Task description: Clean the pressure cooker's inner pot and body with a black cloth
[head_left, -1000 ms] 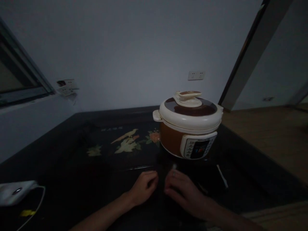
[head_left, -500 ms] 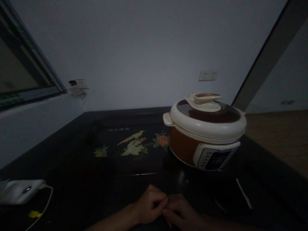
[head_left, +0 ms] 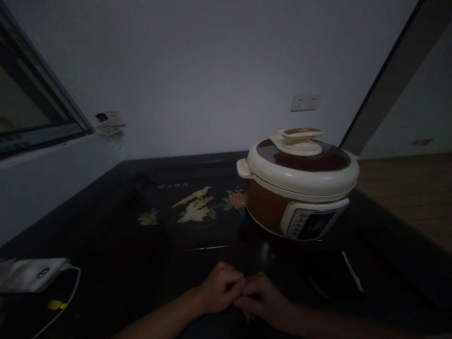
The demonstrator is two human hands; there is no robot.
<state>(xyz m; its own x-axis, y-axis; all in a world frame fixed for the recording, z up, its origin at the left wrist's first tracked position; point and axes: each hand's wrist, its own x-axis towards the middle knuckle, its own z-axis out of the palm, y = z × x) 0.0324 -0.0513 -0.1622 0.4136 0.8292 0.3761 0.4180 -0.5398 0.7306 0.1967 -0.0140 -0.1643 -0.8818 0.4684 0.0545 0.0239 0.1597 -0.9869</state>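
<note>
My left hand and my right hand rest together at the front of the dark table. Both have their fingers curled in, and their fingertips meet in the middle. No object shows in either hand, though the light is dim. Beyond them, to the right, stands an electric pressure cooker with a brown body. Its cream-rimmed lid is on, and a control panel faces forward.
A white device with a white cable lies at the left, near a small yellow thing. A dark flat object with a pale edge lies at the right. Wall sockets sit behind the cooker; a bird-and-flower picture decorates the tabletop.
The view has tilted slightly, so the cooker, table and hands appear a little higher. My hands keep the same joined pose.
</note>
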